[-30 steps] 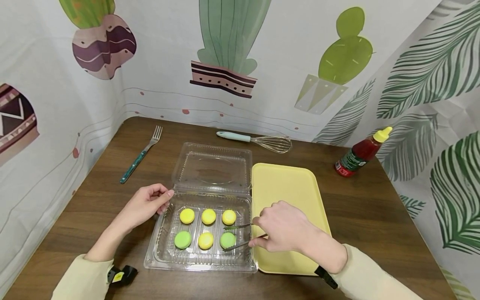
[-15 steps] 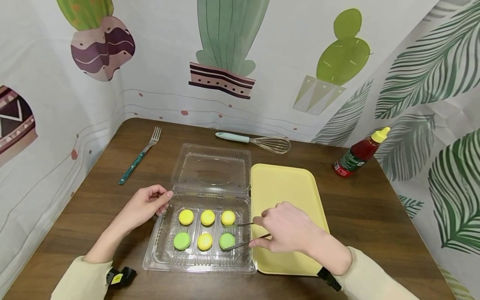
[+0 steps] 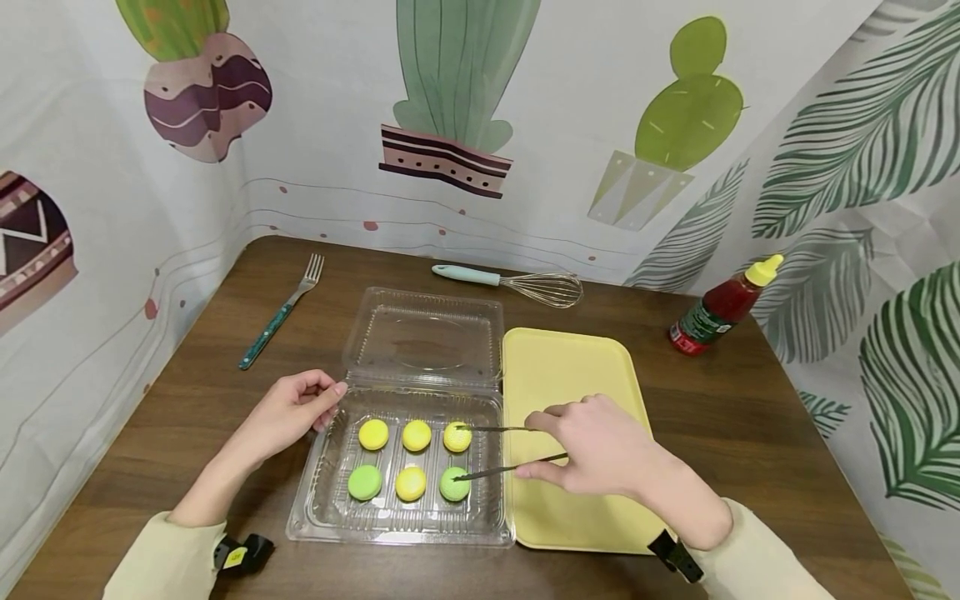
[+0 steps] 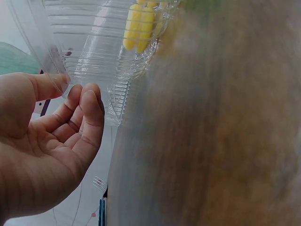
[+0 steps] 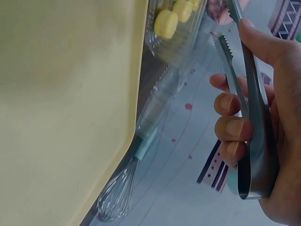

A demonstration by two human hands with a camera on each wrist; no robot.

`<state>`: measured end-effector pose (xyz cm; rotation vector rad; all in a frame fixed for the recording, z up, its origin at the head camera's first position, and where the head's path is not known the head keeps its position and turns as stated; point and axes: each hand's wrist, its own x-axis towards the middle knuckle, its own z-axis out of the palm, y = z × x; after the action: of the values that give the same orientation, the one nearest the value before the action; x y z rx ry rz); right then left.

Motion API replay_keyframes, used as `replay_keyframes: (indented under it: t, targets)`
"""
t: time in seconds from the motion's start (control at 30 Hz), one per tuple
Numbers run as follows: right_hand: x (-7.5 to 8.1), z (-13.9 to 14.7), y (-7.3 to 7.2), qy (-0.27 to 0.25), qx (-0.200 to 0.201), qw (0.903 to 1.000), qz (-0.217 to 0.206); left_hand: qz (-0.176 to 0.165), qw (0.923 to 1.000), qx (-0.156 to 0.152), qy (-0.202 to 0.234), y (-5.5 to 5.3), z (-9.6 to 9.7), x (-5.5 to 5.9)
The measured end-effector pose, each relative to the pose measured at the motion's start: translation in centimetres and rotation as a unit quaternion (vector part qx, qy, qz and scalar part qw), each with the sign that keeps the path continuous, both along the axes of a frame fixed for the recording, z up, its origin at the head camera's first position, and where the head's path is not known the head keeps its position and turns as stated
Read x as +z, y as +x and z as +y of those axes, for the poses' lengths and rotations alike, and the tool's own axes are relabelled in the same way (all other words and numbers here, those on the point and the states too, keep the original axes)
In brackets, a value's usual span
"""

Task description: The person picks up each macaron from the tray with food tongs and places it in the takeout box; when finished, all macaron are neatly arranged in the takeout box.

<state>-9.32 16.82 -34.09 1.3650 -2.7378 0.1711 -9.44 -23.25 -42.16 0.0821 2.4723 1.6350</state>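
Observation:
My left hand pinches the left rim of a clear plastic clamshell container, whose lid lies folded back. Inside sit two rows of macarons: yellow ones across the back, including the right-hand yellow macaron, and a yellow one between two green macarons in front. My right hand grips metal tongs above the yellow tray. Their arms are spread, with serrated tips and nothing between them. In the head view, the tips overlap the right-hand yellow macaron and the right-hand green macaron.
The yellow tray lies directly right of the container. Behind them is a whisk. A fork lies at the back left, and a red sauce bottle stands at the back right. A patterned cloth backs the table.
My right hand has drawn back to the right and slightly away from me. The tongs' arms have spread wider, their tips farther apart. My left hand and the macarons have stayed put.

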Motion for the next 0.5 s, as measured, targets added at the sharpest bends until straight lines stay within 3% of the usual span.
replay_keyframes:
  t: [0.3,0.5]
  targets:
    - [-0.2,2.7,-0.7,-0.073,-0.018,0.9964,0.038,0.001,1.0,0.0,0.0,0.0,0.0,0.0]
    - [-0.6,4.7,-1.3,-0.088,-0.059,0.9935,0.039,-0.001,1.0,0.001,-0.001,0.0,0.0,0.0]
